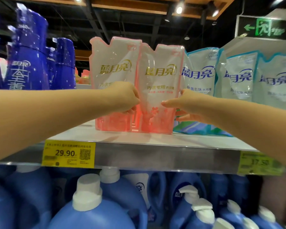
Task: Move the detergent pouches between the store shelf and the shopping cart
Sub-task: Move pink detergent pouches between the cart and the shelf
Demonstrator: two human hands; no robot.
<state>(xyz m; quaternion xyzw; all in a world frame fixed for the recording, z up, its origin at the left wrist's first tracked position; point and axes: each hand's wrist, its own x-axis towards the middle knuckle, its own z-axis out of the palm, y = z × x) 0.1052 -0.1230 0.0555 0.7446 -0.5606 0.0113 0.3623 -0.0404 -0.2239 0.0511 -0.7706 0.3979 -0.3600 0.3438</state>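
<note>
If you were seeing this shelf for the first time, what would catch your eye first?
The left hand and right hand grip a pink pouch standing on the shelf. To its right stand blue-and-white pouches, and a yellow price tag sits on the shelf's front edge, lower left.

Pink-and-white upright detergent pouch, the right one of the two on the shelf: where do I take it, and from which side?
Grip the pink-and-white detergent pouch by both side edges below mid-height, coming from the front. It stands upright, broad face forward; its slack, creased top would likely fold.
</note>
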